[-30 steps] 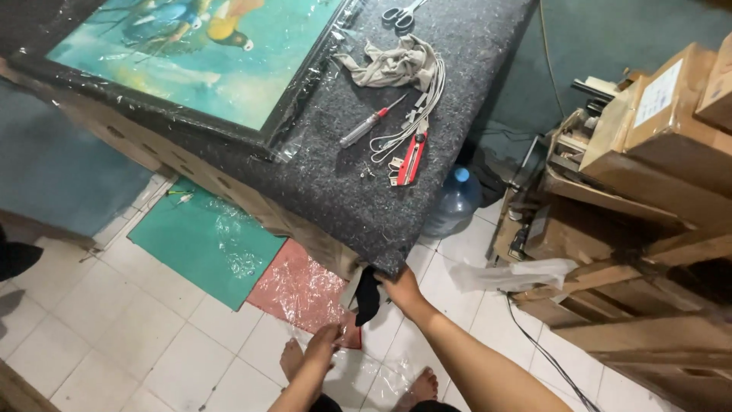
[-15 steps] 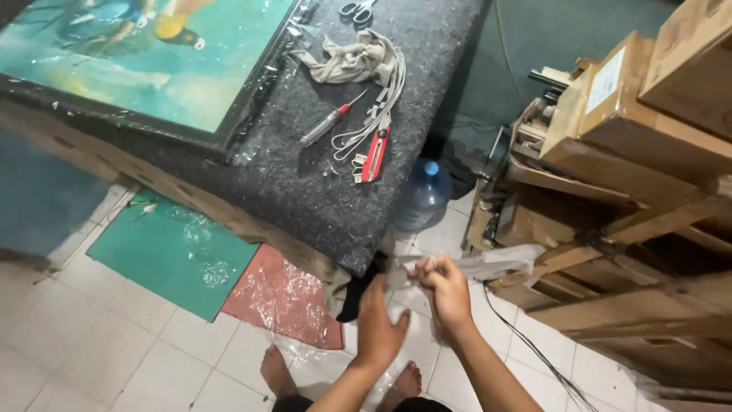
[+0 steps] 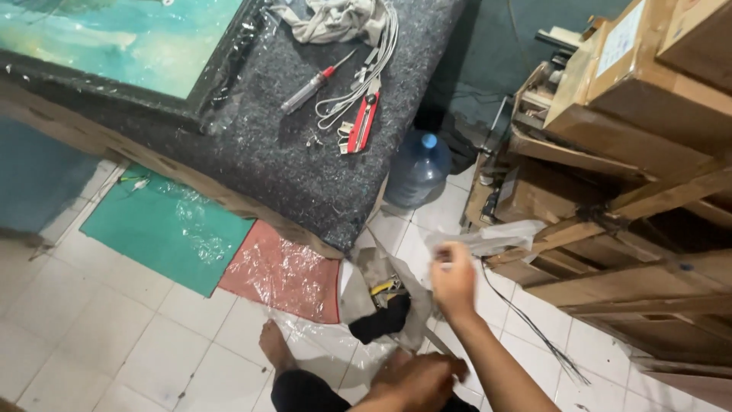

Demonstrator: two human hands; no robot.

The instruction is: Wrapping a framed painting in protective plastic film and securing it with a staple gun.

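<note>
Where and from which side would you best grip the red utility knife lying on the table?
Probably pinch the red utility knife mid-handle across its narrow width, coming from above. It lies flat on the grey felt table, its long sides mostly clear, though white cord crowds its upper end.

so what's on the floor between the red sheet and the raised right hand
In the head view, a crumpled grey cloth holding a yellow-and-black tool and a black bundle lies between the red sheet and the right hand.

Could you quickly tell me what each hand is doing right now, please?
Left hand: low in the frame, curled shut; what it holds, if anything, cannot be told.
Right hand: raised, blurred, closed on a piece of clear crinkled plastic wrap.
</note>
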